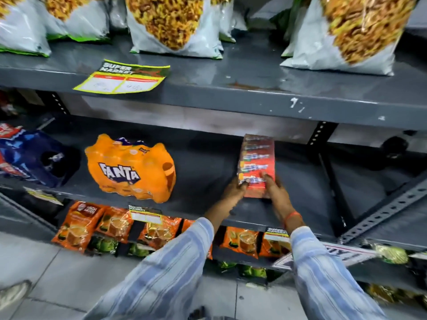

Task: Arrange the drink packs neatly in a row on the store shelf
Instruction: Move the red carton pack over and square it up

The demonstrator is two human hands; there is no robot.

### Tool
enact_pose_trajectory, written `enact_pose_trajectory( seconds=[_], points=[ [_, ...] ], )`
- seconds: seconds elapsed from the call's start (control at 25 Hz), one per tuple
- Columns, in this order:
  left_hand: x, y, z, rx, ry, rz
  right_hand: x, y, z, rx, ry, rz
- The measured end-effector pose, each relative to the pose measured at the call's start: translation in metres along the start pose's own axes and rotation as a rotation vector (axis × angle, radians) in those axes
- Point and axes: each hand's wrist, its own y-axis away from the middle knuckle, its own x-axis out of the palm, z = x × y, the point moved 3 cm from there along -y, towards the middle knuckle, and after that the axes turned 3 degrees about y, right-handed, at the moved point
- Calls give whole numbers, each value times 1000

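Note:
A long red drink pack [256, 158] lies on the grey middle shelf [208, 162], its length running front to back. My left hand [233, 189] grips its near left corner and my right hand [275, 189] grips its near right side. An orange Fanta pack [131, 167] stands on the same shelf, well to the left of the red pack. Further left, a dark blue drink pack [34, 158] lies tilted at the shelf's left end.
Large snack bags [171, 24] stand on the upper shelf [231, 88], with a yellow price tag [122, 77] lying on it. Orange sachets [78, 225] hang below the middle shelf. A perforated metal upright [318, 135] stands right of the red pack. Bare shelf separates the Fanta and red packs.

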Motion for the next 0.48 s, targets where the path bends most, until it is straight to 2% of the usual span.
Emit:
enact_pose_trajectory(
  seconds=[0.08, 0.16, 0.2, 0.24, 0.28, 0.36, 0.48],
  points=[
    [-12, 4, 2, -85, 278, 81, 5, 1, 12, -64, 34, 20],
    [-24, 10, 4, -149, 392, 50, 20, -3, 20, -159, 315, 20],
    [-28, 8, 3, -148, 369, -35, 31, -2, 23, -196, 492, 7],
    [-34, 5, 0, -106, 250, -154, 41, -1, 26, -238, 629, -53],
    [-38, 0, -1, -43, 172, -209, 49, 1, 27, -274, 686, -92],
    [-39, -3, -8, 34, 194, -180, 56, 1, 27, -287, 684, -120],
    [-42, -5, -7, 27, 290, -158, 56, 1, 25, -307, 711, -130]
  ],
)
